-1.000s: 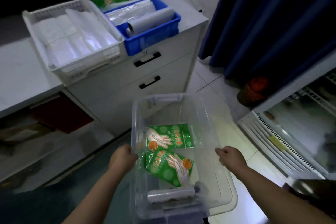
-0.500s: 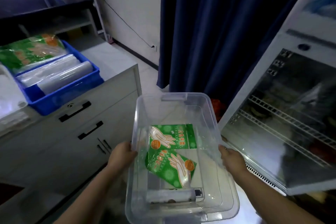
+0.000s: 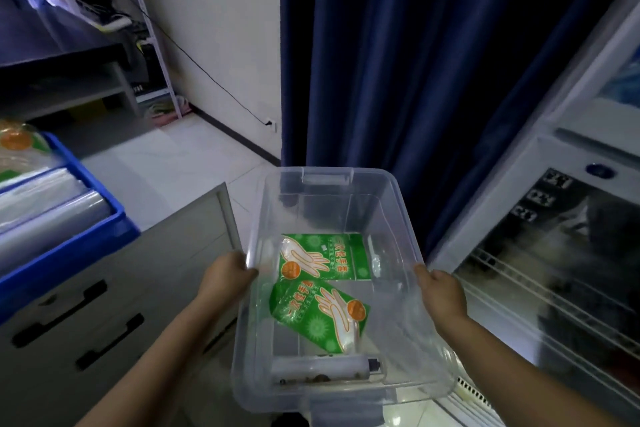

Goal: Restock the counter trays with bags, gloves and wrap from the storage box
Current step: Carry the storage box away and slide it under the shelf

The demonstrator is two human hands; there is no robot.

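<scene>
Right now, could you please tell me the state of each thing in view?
Storage box: lidless, held off the floor.
Left hand: gripping the box's left rim.
Right hand: gripping its right rim.
Glove packs: two, lying flat inside.
Roll: lying at the near wall.
Blue tray: stocked.

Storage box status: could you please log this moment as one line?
left hand: grips storage box | right hand: grips box | contents: two glove packs, roll

My left hand (image 3: 227, 277) grips the left rim of the box (image 3: 329, 180), my right hand (image 3: 439, 291) grips the right rim. Both forearms reach forward.
</scene>
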